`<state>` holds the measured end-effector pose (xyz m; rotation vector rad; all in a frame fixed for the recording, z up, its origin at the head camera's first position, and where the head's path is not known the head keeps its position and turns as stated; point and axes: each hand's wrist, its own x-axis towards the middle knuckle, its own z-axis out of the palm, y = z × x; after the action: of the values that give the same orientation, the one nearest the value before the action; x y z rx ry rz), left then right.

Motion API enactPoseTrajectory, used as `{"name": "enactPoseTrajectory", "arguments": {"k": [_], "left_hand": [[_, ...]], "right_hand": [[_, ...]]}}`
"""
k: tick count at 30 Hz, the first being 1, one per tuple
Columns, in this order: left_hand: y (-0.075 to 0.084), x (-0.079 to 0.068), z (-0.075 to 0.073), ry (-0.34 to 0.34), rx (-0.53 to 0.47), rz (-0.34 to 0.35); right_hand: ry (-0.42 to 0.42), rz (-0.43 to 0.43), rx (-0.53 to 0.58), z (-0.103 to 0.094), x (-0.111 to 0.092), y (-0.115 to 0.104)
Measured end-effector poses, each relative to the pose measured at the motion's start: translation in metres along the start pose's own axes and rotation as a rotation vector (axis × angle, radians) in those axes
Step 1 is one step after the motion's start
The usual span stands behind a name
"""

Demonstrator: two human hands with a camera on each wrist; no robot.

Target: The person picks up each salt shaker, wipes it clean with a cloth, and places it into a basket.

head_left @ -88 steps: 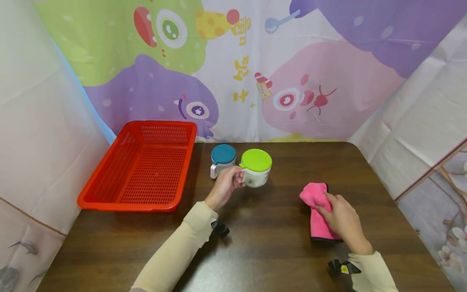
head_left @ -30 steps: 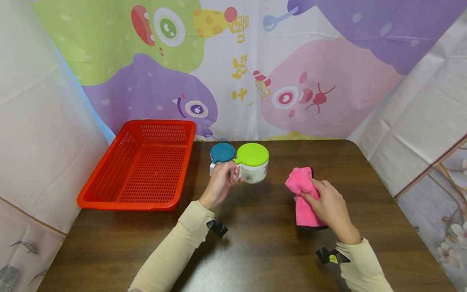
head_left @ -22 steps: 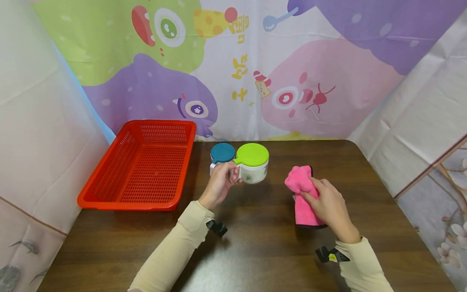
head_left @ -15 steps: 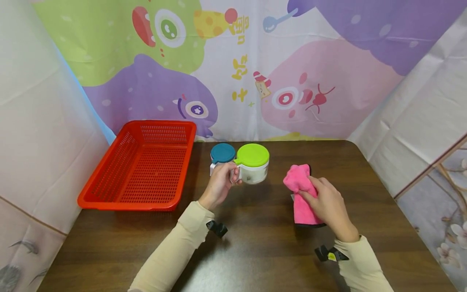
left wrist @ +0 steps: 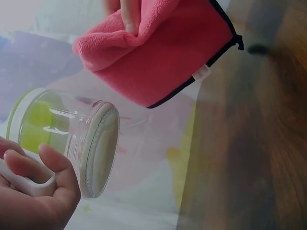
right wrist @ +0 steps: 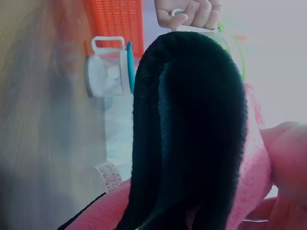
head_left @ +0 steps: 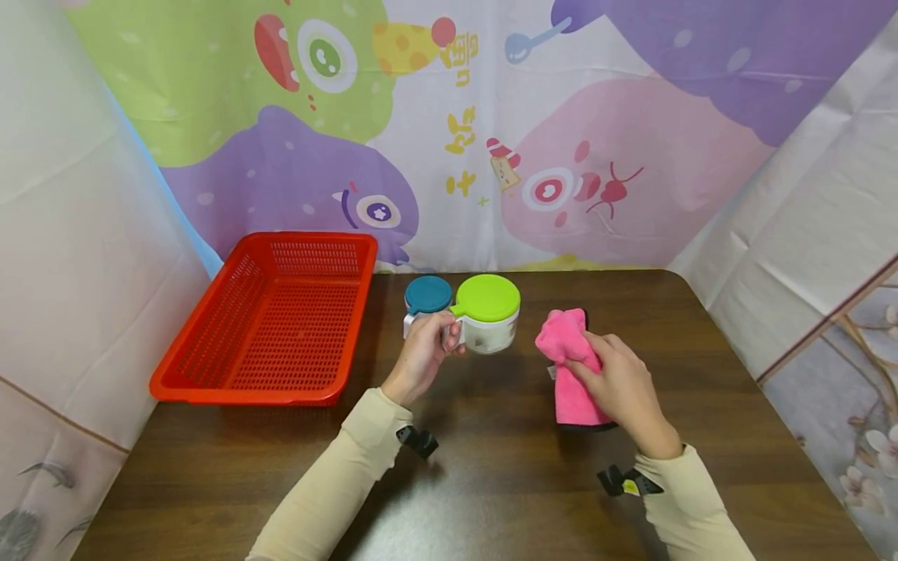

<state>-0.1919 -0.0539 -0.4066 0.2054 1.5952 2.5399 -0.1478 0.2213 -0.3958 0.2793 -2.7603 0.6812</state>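
Note:
My left hand grips the white handle of a clear seasoning jar with a lime green lid. The left wrist view shows the jar held off the table, its round base towards the right. To its right, my right hand pinches a pink cloth with black edging; the cloth is bunched at the top and hangs down, apart from the jar. Behind my left hand stands a second jar with a blue lid, upright on the table, its handle visible in the right wrist view.
A red plastic basket with slotted walls stands on the left of the brown wooden table. A cartoon-printed curtain hangs behind the table's far edge, and pale curtains flank both sides.
My right hand has carried the pink cloth leftward and a little farther from me, nearer to the green-lidded jar. My left hand has shifted slightly left with the jar still in its grip.

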Motion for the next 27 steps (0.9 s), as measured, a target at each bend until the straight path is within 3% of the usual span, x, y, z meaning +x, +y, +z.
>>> {"name": "enactPoseTrajectory", "arguments": {"k": [27], "left_hand": [[0.002,-0.002,0.013,0.042,-0.024,0.023]], "right_hand": [[0.048,-0.066,0.061,0.002,0.011,-0.020]]}}
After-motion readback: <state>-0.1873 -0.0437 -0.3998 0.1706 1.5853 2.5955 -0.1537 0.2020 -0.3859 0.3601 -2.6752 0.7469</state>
